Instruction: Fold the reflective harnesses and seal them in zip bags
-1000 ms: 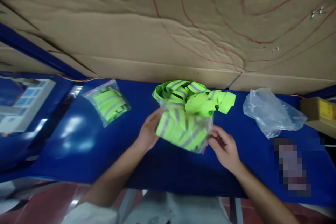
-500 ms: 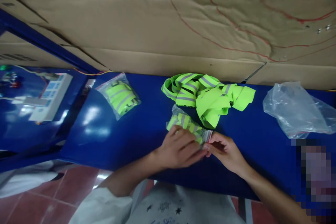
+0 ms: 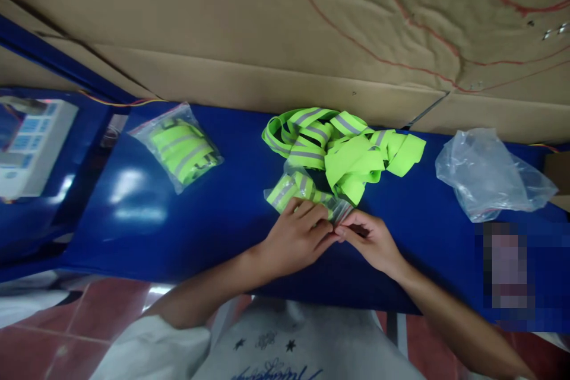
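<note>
A clear zip bag (image 3: 289,189) with folded neon-yellow reflective strap inside lies at the table's middle. My left hand (image 3: 299,234) rests over the bag's lower side, its fingers curled onto the plastic. At the bag's zip edge, my right hand (image 3: 367,237) pinches the corner between thumb and fingers. The fingertips of both hands nearly meet there. Just behind the bag sits a loose heap of neon-yellow reflective straps (image 3: 351,148) with grey stripes. Part of the bag is hidden under my left hand.
Another filled zip bag (image 3: 184,151) lies to the left on the blue table (image 3: 240,219). Empty clear plastic bags (image 3: 485,172) lie at the right. A cardboard wall (image 3: 214,24) stands along the back. A white box with blue labels (image 3: 38,148) is at far left. A blurred-out patch covers the lower right.
The view has shifted, so the table's things sit a little further left and higher. Both hands stay at the bag's zip edge, fingers barely moved.
</note>
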Demonstrator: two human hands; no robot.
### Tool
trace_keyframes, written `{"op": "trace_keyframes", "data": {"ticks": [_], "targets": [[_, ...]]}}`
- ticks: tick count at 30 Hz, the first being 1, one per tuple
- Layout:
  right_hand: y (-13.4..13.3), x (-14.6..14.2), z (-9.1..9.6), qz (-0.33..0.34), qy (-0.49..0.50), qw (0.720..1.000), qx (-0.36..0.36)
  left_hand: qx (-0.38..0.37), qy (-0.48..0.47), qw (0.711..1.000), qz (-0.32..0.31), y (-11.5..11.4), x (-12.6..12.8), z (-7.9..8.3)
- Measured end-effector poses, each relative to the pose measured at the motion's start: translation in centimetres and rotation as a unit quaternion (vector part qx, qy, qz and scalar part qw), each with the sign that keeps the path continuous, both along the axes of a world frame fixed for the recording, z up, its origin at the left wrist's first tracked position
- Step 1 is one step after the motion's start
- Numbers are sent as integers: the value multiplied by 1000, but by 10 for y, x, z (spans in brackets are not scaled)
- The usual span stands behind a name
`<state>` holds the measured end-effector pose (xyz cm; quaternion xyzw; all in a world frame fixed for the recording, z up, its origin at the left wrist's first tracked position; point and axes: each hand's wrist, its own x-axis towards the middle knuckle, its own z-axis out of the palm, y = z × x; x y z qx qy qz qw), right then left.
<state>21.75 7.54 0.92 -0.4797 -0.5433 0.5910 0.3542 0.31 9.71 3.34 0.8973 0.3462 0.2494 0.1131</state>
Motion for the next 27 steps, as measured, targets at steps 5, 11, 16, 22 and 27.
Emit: {"op": "trace_keyframes", "data": {"ticks": [5,11,16,22,27], "targets": [[-1,1,3,18,-45,998,34,-86,-20,996,-27,6,-5,6],[-3,0,5,54,-61,996,24,-134,-25,989,-55,9,-5,6],[1,3,11,67,-66,995,29,-191,-123,972,-60,15,-14,15],[-2,3,13,66,-58,995,49,-144,-97,982,-78,10,-9,7],[4,9,11,85,-92,984,128,-168,-164,968,-88,14,-9,6]]}}
